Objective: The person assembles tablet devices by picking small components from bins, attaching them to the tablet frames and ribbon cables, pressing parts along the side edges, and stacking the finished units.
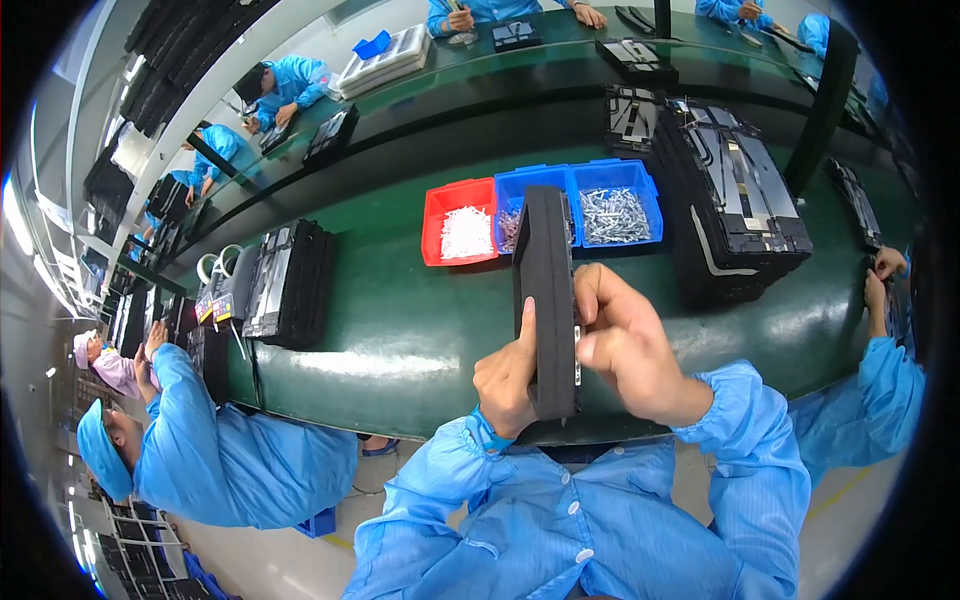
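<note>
A thick black foam tray (556, 300) stands on edge in front of me, its narrow side facing up. My left hand (507, 380) grips it from the left, with a finger laid along its face. On the other side is my right hand (637, 350), its thumb and bent fingers close together against the tray's right face. A thin metallic edge shows there; whatever those fingers pinch is too small or hidden to name. Just beyond the tray sit a red bin (430, 225) of small white pieces and a blue bin (655, 215) of small silver metal parts. The tray partly covers a middle blue bin (510, 180).
Stacked black trays with flat metal-and-black device parts (740, 180) rise at the right; another stack (290, 285) stands left beside tape rolls (225, 262). A dark rail (400, 130) crosses behind the bins. Co-workers in blue sit at the left (220, 440), right (885, 400) and far side.
</note>
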Motion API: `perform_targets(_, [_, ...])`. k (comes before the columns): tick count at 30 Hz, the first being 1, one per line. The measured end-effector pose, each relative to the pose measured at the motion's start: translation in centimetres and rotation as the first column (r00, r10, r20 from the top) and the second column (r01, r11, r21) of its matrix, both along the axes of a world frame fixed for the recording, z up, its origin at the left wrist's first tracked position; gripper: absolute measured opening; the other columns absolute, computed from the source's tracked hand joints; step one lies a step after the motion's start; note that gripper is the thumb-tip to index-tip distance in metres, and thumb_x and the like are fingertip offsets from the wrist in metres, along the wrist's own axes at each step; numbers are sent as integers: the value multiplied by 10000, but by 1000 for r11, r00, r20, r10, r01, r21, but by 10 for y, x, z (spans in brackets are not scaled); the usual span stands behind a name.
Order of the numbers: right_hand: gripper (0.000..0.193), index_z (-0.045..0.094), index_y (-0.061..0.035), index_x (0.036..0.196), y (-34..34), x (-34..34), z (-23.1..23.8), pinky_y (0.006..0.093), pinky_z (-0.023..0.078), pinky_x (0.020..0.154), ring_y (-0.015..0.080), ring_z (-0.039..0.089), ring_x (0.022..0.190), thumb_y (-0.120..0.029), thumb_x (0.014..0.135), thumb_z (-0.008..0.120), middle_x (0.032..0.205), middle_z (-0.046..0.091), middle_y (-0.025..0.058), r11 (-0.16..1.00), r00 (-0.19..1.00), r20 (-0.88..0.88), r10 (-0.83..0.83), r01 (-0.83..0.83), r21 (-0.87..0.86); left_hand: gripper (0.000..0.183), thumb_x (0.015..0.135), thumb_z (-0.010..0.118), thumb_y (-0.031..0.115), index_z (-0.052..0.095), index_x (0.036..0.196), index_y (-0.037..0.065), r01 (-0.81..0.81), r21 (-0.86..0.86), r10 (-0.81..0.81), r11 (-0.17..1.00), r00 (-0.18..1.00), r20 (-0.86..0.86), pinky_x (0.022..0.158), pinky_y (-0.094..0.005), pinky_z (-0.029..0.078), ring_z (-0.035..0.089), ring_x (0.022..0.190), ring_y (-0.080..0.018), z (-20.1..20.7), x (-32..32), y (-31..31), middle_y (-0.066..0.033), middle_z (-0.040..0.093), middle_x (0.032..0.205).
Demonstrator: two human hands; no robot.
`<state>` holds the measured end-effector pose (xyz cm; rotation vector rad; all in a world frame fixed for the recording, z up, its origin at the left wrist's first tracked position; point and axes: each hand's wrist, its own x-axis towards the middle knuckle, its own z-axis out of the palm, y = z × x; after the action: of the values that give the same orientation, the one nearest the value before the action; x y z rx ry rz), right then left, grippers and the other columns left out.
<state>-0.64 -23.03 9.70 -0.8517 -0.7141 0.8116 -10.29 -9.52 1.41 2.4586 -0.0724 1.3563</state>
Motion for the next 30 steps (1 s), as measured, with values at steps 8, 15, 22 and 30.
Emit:
perform_targets(8, [366,376,-73,1015,-7,-12,-25,290,333,883,155,369,944,-47,703,566,1054,331,72,991,980,191,-52,27,130,628,773,763,92,544,1304,-161,82,-64,-85,995,996,-34,494,-296,512,652,522,-168,4,-2,-3,-105,659,649])
perform_targets(15, [402,433,-59,1160,-20,1,-10,289,373,893,136,406,1000,-110,850,684,1116,433,56,984,940,309,-143,101,146,311,791,718,-25,665,1096,-56,124,-330,-167,936,980,-104,599,-292,548,689,655,-196,-30,-4,7,-101,696,795])
perform_targets(22, [553,433,27,1453,-90,55,11,320,461,961,175,587,1137,-214,991,620,1281,607,149,884,700,649,-298,460,-91,438,862,653,86,530,1266,-32,324,-928,-396,184,888,232,867,-360,531,655,960,-223,86,16,-11,-130,651,1090])
perform_targets(30, [447,521,82,1355,-135,108,19,239,510,873,116,653,992,-174,996,596,1158,677,106,659,677,252,-692,734,-163,476,988,569,415,531,1235,10,197,-962,-766,188,643,-18,549,-283,462,563,623,-126,89,127,-50,-53,596,878])
